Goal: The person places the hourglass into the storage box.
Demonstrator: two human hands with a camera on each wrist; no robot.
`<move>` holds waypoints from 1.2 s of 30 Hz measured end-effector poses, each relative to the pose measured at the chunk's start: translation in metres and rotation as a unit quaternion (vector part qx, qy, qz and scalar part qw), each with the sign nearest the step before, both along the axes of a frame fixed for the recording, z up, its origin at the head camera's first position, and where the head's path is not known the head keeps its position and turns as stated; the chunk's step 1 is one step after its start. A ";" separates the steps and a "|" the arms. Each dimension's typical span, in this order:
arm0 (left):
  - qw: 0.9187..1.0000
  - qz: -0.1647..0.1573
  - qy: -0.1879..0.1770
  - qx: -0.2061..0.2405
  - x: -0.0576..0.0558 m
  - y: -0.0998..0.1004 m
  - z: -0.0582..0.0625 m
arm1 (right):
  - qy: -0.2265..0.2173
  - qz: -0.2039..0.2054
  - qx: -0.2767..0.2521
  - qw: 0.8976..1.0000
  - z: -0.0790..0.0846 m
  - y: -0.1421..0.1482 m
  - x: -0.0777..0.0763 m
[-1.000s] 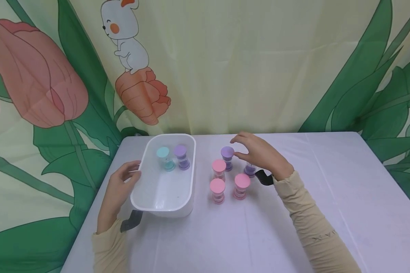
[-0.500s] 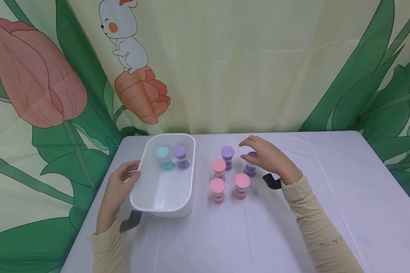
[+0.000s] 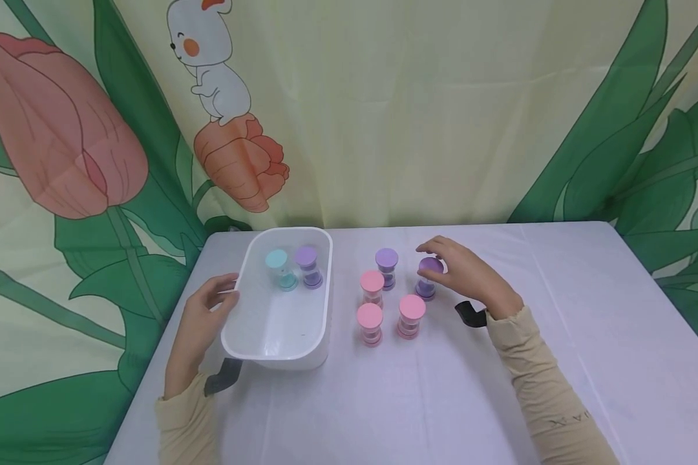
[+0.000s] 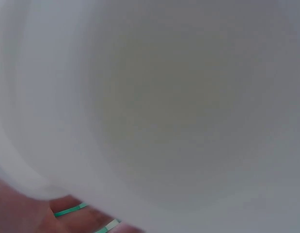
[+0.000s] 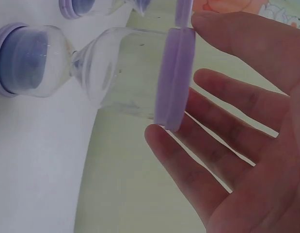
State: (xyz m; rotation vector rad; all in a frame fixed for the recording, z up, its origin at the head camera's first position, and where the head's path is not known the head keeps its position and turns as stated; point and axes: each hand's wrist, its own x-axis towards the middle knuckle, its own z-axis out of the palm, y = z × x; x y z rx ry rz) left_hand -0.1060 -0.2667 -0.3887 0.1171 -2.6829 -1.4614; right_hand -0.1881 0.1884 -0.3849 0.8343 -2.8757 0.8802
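Observation:
My left hand (image 3: 202, 320) rests against the left side of a white plastic tub (image 3: 274, 342), its fingers and thumb relaxed at the rim. Close up in the left wrist view, the tub's pale wall (image 4: 179, 121) hides most of that hand. My right hand (image 3: 468, 274) is around the top of a purple sand hourglass (image 3: 430, 265), fingers spread and not closed on it. The right wrist view shows the hourglass's purple cap (image 5: 174, 77) between thumb and fingers; whether they touch it I cannot tell. The hourglass stands upright on the table.
Left of that hourglass stands another purple hourglass (image 3: 386, 258). Nearer are three pink hourglasses (image 3: 372, 282), (image 3: 370, 316), (image 3: 412, 308). In the tub stand a turquoise hourglass (image 3: 276, 259) and a purple hourglass (image 3: 306, 258). A printed curtain (image 3: 407, 129) hangs behind the white-covered table (image 3: 558, 310).
My right hand has moved right, from beside the left purple hourglass on the table to the right purple one. The left hand and tub have stayed put.

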 end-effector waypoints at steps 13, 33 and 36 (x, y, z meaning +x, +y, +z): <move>1.000 0.003 -0.003 0.004 0.001 0.001 0.001 | 0.000 0.003 -0.033 0.999 -0.011 0.004 0.002; 1.000 0.002 -0.004 0.003 0.001 0.001 0.001 | 0.013 0.000 -0.045 0.999 -0.015 0.002 0.003; 1.000 0.005 -0.007 0.003 0.001 0.001 0.001 | 0.013 -0.003 -0.037 0.999 -0.013 0.001 0.002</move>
